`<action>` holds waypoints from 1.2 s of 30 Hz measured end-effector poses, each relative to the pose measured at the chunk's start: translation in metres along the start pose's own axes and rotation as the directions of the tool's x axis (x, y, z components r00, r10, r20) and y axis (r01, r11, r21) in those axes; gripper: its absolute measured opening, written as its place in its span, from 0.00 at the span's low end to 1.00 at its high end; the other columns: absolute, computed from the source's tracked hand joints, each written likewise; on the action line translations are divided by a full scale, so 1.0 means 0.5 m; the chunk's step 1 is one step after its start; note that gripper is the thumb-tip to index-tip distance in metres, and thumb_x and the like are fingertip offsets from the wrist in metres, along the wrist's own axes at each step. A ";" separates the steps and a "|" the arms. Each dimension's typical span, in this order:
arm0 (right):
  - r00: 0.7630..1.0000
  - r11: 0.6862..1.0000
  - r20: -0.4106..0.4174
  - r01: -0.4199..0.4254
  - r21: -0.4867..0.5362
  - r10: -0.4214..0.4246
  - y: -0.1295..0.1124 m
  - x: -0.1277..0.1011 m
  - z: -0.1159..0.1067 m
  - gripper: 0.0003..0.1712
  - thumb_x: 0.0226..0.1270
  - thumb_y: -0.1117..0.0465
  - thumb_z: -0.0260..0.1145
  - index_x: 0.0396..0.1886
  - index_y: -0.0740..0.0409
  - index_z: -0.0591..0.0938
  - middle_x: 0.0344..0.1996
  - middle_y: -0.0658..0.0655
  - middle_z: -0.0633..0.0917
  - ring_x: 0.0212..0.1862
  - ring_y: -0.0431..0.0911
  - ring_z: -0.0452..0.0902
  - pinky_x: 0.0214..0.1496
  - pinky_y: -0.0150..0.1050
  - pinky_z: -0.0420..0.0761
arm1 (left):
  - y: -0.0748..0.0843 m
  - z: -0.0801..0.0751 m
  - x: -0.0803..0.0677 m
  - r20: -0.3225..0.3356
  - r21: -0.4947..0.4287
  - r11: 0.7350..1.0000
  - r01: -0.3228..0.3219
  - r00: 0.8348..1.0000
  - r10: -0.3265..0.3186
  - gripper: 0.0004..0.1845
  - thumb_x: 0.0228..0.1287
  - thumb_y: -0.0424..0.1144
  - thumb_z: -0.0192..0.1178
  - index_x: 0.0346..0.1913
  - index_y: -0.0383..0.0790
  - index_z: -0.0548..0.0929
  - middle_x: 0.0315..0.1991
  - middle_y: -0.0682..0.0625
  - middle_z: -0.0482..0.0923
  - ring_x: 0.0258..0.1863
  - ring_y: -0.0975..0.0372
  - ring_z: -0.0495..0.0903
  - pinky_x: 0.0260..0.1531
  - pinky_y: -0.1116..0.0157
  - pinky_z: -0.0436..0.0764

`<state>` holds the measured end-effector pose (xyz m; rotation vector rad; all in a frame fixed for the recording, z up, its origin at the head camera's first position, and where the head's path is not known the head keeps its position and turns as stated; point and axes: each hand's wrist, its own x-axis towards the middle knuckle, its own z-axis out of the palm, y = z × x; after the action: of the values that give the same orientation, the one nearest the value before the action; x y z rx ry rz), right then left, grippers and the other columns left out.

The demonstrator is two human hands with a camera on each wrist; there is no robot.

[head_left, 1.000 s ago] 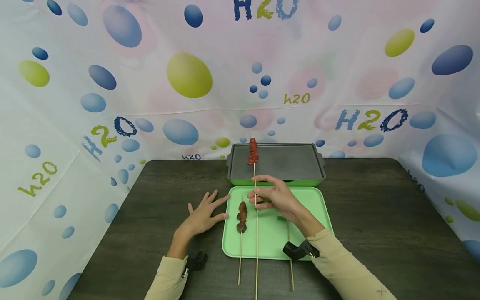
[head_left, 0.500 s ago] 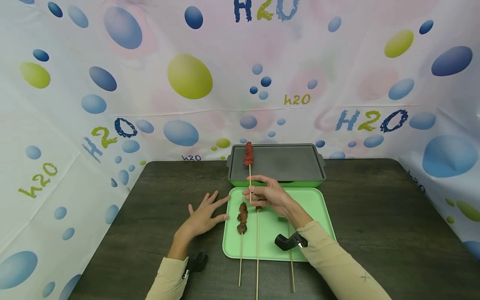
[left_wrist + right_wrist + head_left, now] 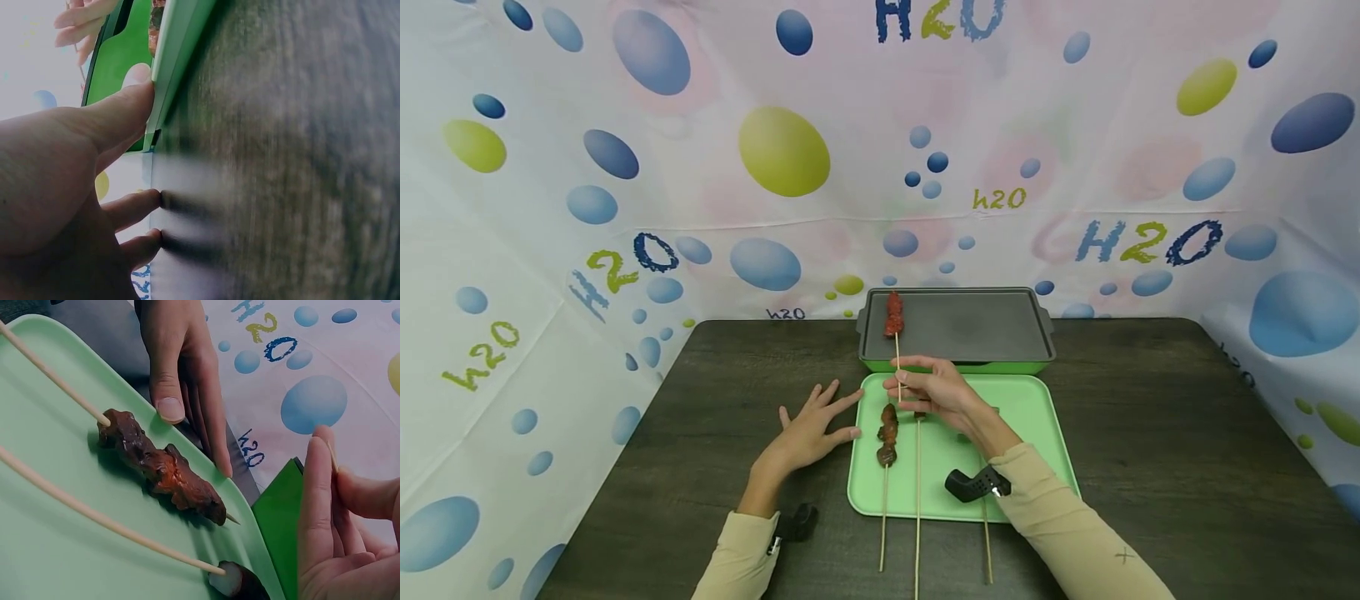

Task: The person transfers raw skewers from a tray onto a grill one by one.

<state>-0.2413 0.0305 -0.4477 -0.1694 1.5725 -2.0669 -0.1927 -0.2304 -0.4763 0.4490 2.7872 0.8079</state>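
Note:
My right hand (image 3: 934, 390) pinches the bare stick of a red meat skewer (image 3: 894, 315) between thumb and fingers. Its meat end overlaps the left end of the dark grill pan (image 3: 970, 327). My left hand (image 3: 803, 433) has its fingers spread, with thumb and index finger right at the left rim of the light green tray (image 3: 942, 462). In the left wrist view the thumb (image 3: 125, 103) lies against that rim, and two other fingertips touch the tabletop. On the tray, a brown meat skewer (image 3: 162, 465) lies nearest the left hand.
A second skewer, with a dark, white-ended piece (image 3: 240, 584), lies beside the brown one. Farther right is another skewer stick (image 3: 987, 537), its top partly hidden by my right arm. Sticks overhang the tray's front edge onto the dark wooden table (image 3: 1172, 442). A patterned sheet hangs behind.
My right hand has moved left with the red meat skewer, and its meat end has come lower over the pan's left end. The left hand stays in place.

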 end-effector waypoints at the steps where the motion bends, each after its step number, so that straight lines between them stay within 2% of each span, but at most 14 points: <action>1: 1.000 1.000 -0.003 0.001 0.006 -0.001 0.001 0.000 0.001 0.28 0.80 0.66 0.59 0.75 0.67 0.68 0.42 0.59 0.90 0.41 0.42 0.89 0.47 0.39 0.87 | 0.000 0.001 0.000 0.000 0.001 1.000 0.002 1.000 -0.002 0.35 0.74 0.54 0.61 0.80 0.57 0.65 0.82 0.38 0.46 0.80 0.38 0.38 0.59 0.20 0.29; 5: 1.000 1.000 -0.021 0.002 0.029 -0.002 0.004 0.004 0.004 0.27 0.80 0.67 0.59 0.74 0.69 0.69 0.41 0.57 0.90 0.40 0.41 0.89 0.46 0.37 0.86 | 0.000 0.003 0.002 -0.007 0.009 1.000 0.005 1.000 -0.005 0.35 0.73 0.55 0.61 0.80 0.58 0.66 0.82 0.38 0.46 0.80 0.38 0.38 0.59 0.19 0.29; 12: 0.995 0.997 -0.099 0.006 0.072 0.001 0.008 0.009 0.007 0.24 0.80 0.67 0.60 0.69 0.76 0.73 0.40 0.57 0.91 0.41 0.42 0.89 0.48 0.36 0.86 | 0.007 0.002 0.004 -0.013 0.013 1.000 -0.002 1.000 0.002 0.35 0.73 0.56 0.61 0.79 0.57 0.66 0.82 0.38 0.48 0.80 0.37 0.40 0.59 0.19 0.30; 23: 0.993 0.997 -0.116 -0.005 0.081 0.015 0.011 0.010 0.008 0.25 0.80 0.66 0.60 0.68 0.77 0.73 0.37 0.57 0.91 0.40 0.42 0.90 0.48 0.37 0.86 | 0.008 0.002 0.002 -0.010 0.012 1.000 -0.002 1.000 0.002 0.35 0.73 0.54 0.61 0.79 0.56 0.67 0.82 0.37 0.48 0.80 0.37 0.40 0.60 0.19 0.30; 27: 0.996 1.000 -0.089 -0.011 0.021 0.012 0.017 0.003 0.005 0.26 0.82 0.60 0.59 0.68 0.77 0.73 0.39 0.58 0.91 0.43 0.43 0.89 0.52 0.41 0.85 | 0.009 0.002 0.000 -0.007 0.010 1.000 0.004 1.000 -0.004 0.35 0.73 0.54 0.62 0.79 0.55 0.66 0.82 0.37 0.48 0.80 0.37 0.40 0.60 0.20 0.30; 31: 0.998 0.996 -0.067 0.002 -0.095 -0.008 0.023 -0.013 0.001 0.28 0.83 0.55 0.57 0.66 0.76 0.75 0.44 0.61 0.90 0.48 0.49 0.88 0.53 0.45 0.85 | 0.008 0.001 -0.001 -0.010 0.009 1.000 0.003 1.000 -0.003 0.35 0.73 0.54 0.62 0.79 0.55 0.67 0.82 0.37 0.48 0.80 0.37 0.41 0.60 0.20 0.30; 36: 0.993 0.960 -0.071 0.074 -0.270 -0.097 0.029 -0.046 -0.006 0.26 0.83 0.55 0.58 0.61 0.77 0.79 0.44 0.67 0.88 0.48 0.57 0.87 0.50 0.48 0.87 | 0.004 -0.004 0.000 -0.008 0.008 1.000 -0.003 1.000 0.003 0.35 0.73 0.54 0.62 0.79 0.55 0.66 0.82 0.37 0.47 0.80 0.37 0.39 0.60 0.20 0.30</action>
<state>-0.2183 0.0415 -0.4573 -0.2549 1.9249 -1.9392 -0.1929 -0.2296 -0.4738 0.4520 2.7987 0.8019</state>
